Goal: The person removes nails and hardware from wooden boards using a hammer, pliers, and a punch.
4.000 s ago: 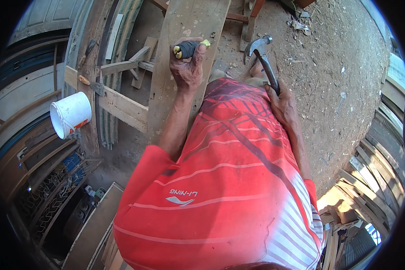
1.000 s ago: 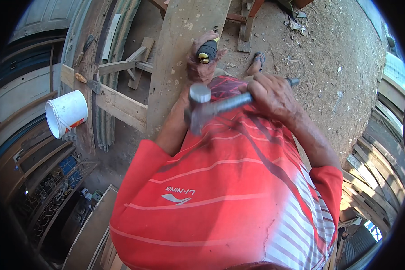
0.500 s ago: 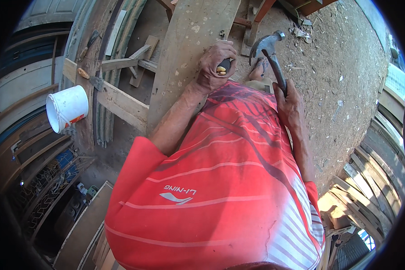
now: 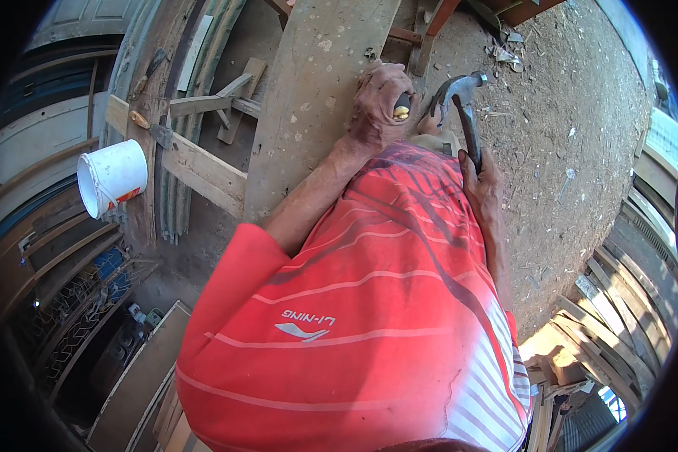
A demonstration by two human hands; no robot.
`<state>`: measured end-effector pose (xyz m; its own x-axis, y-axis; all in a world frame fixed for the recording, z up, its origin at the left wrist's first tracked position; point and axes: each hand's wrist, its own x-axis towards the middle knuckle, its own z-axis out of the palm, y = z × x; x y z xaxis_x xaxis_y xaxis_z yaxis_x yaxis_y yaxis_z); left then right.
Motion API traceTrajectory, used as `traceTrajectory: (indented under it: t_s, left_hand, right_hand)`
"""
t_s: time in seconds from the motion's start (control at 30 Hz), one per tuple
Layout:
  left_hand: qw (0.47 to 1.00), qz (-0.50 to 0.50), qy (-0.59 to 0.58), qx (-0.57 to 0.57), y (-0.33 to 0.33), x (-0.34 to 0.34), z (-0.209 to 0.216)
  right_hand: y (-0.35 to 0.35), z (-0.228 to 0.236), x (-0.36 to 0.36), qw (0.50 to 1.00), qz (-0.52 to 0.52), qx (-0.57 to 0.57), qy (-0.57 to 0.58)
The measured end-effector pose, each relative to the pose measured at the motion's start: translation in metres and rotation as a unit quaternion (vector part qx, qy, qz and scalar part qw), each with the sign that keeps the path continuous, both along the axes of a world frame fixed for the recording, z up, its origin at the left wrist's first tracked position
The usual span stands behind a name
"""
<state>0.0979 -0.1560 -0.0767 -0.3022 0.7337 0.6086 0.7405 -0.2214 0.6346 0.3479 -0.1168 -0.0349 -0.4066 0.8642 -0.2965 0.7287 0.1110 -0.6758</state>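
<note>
My left hand [image 4: 377,105] is closed around a dark-handled tool [image 4: 401,108] with a yellow butt end. The rest of that tool is hidden by my fingers. The hand sits at the right edge of a long, paint-spotted wooden plank [image 4: 309,90], beside a small dark hole or notch [image 4: 369,53] in the wood. In my right hand [image 4: 484,181] is a claw hammer [image 4: 467,124], gripped by its dark handle, head raised. The hammer head is just right of my left hand and apart from the tool. Part of my foot [image 4: 432,120] shows below it.
At left, a white bucket [image 4: 120,177] hangs or stands by an upright timber [image 4: 154,98]. A wooden-handled blade [image 4: 149,128] lies on a crosspiece [image 4: 203,169]. Debris dots the dirt floor [image 4: 557,166] at right; boards [image 4: 618,301] are stacked beyond.
My left hand has shifted right with the dark-handled tool, toward the plank's edge. The hammer has moved slightly down and to the right.
</note>
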Motion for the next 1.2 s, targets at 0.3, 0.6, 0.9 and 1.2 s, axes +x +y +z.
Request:
traceTrajectory:
  t_s: [0.3,0.6,0.9,1.2]
  left_hand:
    - [0.979,-0.153,0.105,-0.085,0.009,-0.014,0.004]
    - [0.996,-0.08,0.019,-0.031,0.025,-0.013,0.016]
    - [0.924,-0.062,-0.369,-0.084,0.061,-0.086,0.03]
    - [0.988,-0.128,-0.079,0.024,0.061,-0.036,0.016]
  right_hand:
    - [0.001,0.003,0.003,0.999,0.025,-0.01,0.023]
    - [0.005,-0.01,0.006,1.0,0.016,0.021,0.004]
    - [0.013,0.001,0.004,0.999,-0.021,-0.026,0.012]
    - [0.017,0.009,-0.009,0.999,-0.018,-0.026,0.028]
